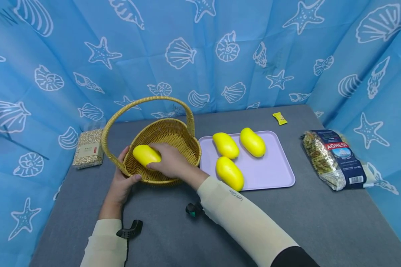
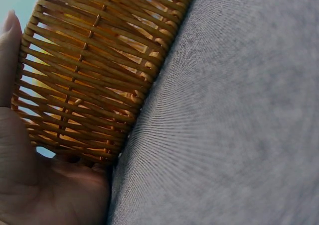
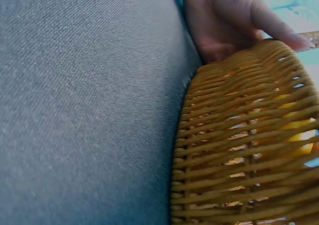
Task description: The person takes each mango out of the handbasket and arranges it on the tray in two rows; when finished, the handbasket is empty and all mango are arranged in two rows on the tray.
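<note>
A woven wicker basket [image 1: 160,128] with a tall arched handle stands on the table. My left hand [image 1: 121,183] grips its left side, thumb towards the front and fingers round the wall; the left wrist view shows that palm [image 2: 30,180] against the weave [image 2: 94,75]. Inside the basket's opening, at its left, my right hand [image 1: 170,159] holds a yellow mango [image 1: 146,155]. Some of the right fingers are hidden behind the fruit. In the right wrist view the basket's wall [image 3: 239,150] hides the right hand, and yellow shows through the gaps.
Right of the basket lies a lilac tray [image 1: 267,170] bearing three yellow mangoes [image 1: 253,142]. A small yellow packet [image 1: 280,118] lies behind it, and a pasta bag [image 1: 337,159] at far right. A bag of pale grains [image 1: 89,148] stands left. Blue curtains [image 1: 200,66] enclose the table.
</note>
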Demonstrator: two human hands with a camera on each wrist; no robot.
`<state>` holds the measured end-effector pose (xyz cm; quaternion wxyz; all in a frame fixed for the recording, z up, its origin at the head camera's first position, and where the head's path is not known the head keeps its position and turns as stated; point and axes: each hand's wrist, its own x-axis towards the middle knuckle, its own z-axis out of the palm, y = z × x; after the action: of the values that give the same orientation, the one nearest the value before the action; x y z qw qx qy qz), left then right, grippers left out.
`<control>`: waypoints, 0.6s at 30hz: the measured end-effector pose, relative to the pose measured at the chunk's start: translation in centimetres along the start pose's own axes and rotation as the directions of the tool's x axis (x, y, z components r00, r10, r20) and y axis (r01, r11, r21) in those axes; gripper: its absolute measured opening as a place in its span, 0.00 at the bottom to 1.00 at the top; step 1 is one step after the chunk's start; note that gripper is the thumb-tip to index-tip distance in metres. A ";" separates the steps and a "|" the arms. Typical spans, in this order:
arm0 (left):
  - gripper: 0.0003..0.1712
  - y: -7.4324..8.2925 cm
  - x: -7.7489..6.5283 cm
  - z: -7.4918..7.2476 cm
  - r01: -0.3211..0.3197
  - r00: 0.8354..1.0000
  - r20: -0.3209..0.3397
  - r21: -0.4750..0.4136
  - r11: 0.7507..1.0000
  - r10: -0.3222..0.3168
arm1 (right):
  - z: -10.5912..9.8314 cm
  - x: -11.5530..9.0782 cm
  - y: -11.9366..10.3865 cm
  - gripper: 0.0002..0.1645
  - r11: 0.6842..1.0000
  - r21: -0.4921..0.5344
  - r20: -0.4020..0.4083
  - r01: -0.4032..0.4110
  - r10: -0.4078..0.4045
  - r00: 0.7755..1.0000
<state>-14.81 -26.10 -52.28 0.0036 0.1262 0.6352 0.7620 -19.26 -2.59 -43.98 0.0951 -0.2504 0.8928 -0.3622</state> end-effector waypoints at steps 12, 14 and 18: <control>0.59 0.1 0.1 -0.1 0.005 1.000 -0.013 0.025 1.000 -0.004 | -2.4 -2.9 -0.4 0.44 0.995 0.086 -0.090 0.052 -0.044 0.995; 0.59 0.1 0.0 0.0 0.010 1.000 -0.018 0.027 1.000 -0.010 | -2.8 -3.6 -0.4 0.44 0.992 0.103 -0.098 0.068 -0.058 0.993; 0.59 0.1 0.0 0.2 0.013 1.000 -0.024 0.020 1.000 -0.013 | -3.8 -5.1 -0.4 0.44 0.987 0.134 -0.117 0.093 -0.078 0.990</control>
<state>-14.79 -25.94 -52.16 -0.0002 0.1132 0.6436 0.7570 -16.05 2.09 -41.07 0.0468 -0.2606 0.8576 -0.4409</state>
